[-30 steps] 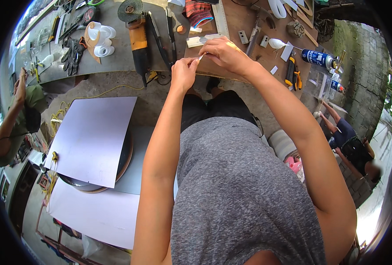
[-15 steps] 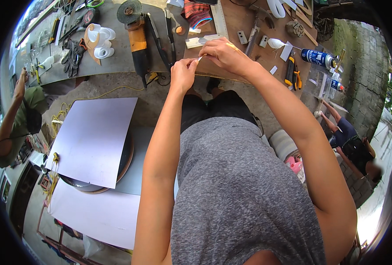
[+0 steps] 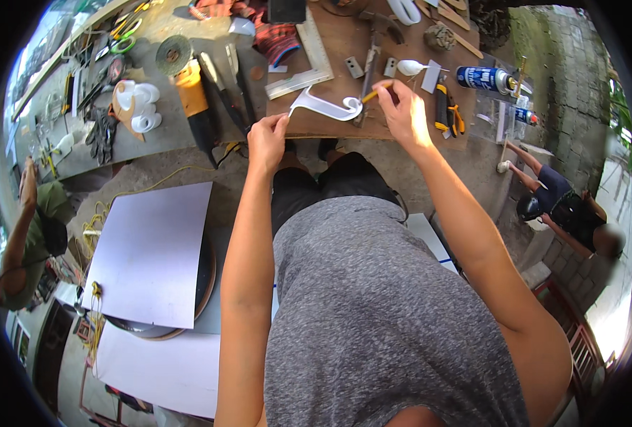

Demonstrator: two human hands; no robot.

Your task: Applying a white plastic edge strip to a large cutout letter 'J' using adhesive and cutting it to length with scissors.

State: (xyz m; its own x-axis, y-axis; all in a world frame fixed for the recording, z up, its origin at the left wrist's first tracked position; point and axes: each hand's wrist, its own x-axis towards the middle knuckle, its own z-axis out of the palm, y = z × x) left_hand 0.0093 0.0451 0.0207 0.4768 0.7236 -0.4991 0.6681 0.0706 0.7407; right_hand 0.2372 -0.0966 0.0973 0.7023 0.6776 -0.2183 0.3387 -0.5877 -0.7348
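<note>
A white bent strip [image 3: 324, 107] with a curled end stretches over the near edge of the brown board [image 3: 312, 127]. My left hand [image 3: 267, 141] pinches its straight end between thumb and fingers. In my right hand [image 3: 404, 114] is a short yellow stick [image 3: 377, 91], like a pencil, held between thumb and fingers. The stick's tip is close to the strip's curled end; whether they touch I cannot tell. Just beyond the strip, a metal ruler [image 3: 298, 83] lies beside a metal square [image 3: 314, 46].
An angle grinder [image 3: 193, 99] lies left of my hands. Beyond are a hammer [image 3: 370, 67], a white squeeze bottle [image 3: 410, 67], pliers [image 3: 455, 119] and a blue can [image 3: 483, 78]. White sheets [image 3: 152, 249] rest at lower left. People are at far left [image 3: 27, 242] and right [image 3: 565, 203].
My hands have moved apart, the right one to the right. The white strip now shows between them, and the yellow stick stands out from my right fingers. The whole view has shifted.
</note>
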